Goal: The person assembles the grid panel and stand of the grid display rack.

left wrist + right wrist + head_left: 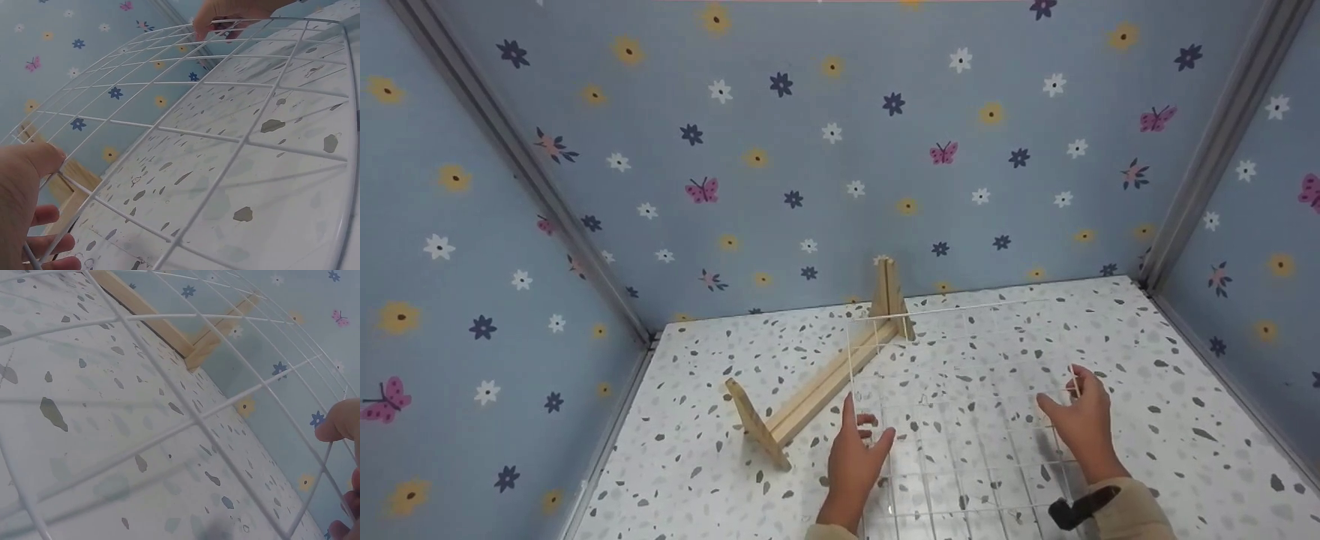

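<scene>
A white wire grid panel (921,480) (246,139) (197,419) is held between both hands, raised over the speckled tabletop. My left hand (856,457) (19,185) grips its left edge, thumb on the near face and fingers behind the wires. On the opposite edge, my right hand (1084,424) (344,423) holds the wires between thumb and fingers. Beyond the left hand stands a wooden stand (836,375), a long bar joining two upright end pieces; the far one shows a slot down its middle. In the head view, the panel's far left corner overlaps the stand's far end.
The white table (682,420) has grey speckles and is bordered by blue flower-patterned panels (810,165) at the back and sides. Grey metal posts (521,157) mark the corners. A black strap piece (1084,508) sits at the right sleeve.
</scene>
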`<state>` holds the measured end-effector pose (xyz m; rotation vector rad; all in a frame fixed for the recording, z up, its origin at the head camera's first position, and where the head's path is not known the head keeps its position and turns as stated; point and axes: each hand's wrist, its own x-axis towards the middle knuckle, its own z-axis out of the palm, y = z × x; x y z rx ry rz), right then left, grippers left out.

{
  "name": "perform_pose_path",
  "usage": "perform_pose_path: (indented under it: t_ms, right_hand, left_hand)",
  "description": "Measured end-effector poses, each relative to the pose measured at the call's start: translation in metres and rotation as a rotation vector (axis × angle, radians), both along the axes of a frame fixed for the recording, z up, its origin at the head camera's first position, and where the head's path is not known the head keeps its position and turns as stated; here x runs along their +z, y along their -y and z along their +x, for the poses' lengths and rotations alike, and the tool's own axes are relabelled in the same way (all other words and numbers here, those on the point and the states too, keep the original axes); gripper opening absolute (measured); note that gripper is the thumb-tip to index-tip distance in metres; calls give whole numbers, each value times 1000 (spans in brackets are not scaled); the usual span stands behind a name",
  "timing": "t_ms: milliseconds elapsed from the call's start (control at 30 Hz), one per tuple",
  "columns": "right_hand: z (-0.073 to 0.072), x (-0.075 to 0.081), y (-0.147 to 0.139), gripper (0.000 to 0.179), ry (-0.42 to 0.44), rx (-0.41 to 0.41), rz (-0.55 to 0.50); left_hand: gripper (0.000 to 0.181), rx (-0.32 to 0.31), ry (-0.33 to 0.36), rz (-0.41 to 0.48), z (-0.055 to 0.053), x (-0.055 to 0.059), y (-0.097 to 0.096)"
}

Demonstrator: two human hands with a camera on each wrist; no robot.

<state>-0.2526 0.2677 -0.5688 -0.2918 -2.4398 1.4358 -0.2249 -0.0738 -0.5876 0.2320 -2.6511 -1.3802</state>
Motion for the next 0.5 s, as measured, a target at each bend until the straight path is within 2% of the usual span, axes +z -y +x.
perform_pose_path:
  t_ms: [267, 500]
  right_hand:
    - [0, 9, 3, 77, -61, 4, -47]
    - [2, 19, 3, 78, -44, 19, -74]
  left_hand:
    - [95, 9, -54, -37, -1, 13, -2]
    - [99, 5, -79, -51, -2, 20, -2]
